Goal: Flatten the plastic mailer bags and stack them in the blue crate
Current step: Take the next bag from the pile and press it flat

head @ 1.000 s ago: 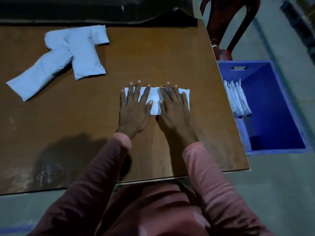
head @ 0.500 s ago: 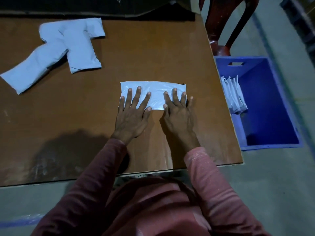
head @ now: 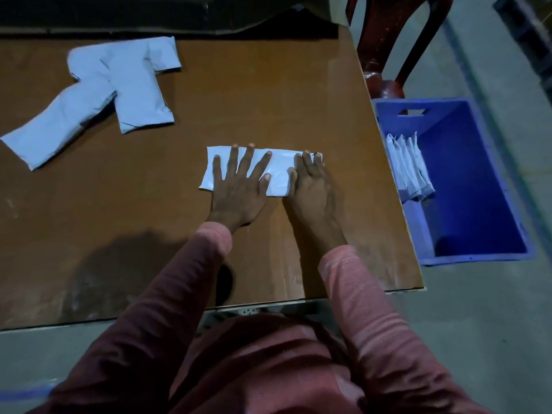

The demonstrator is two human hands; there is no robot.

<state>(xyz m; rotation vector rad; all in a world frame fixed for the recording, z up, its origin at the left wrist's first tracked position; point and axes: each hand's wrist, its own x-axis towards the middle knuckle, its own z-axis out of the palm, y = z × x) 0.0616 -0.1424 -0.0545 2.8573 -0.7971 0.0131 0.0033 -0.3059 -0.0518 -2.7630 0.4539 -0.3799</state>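
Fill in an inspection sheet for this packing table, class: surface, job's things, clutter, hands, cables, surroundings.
Surface: brown table, worn patches.
Job's things: white bag under both hands; loose bags overlapping at far left; flattened bags standing in a row in blue crate.
Clutter: nothing seen.
Hands: left hand and right hand press flat on the white bag.
Cables: nothing seen.
Surroundings: dark chair behind the crate; grey floor.

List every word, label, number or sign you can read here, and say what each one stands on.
None can be read.
The mailer under the left hand and right hand is plain white; a tiny dark mark at its far right corner is too small to tell.
The loose mailers, the stacked mailers and the blue crate show no print.
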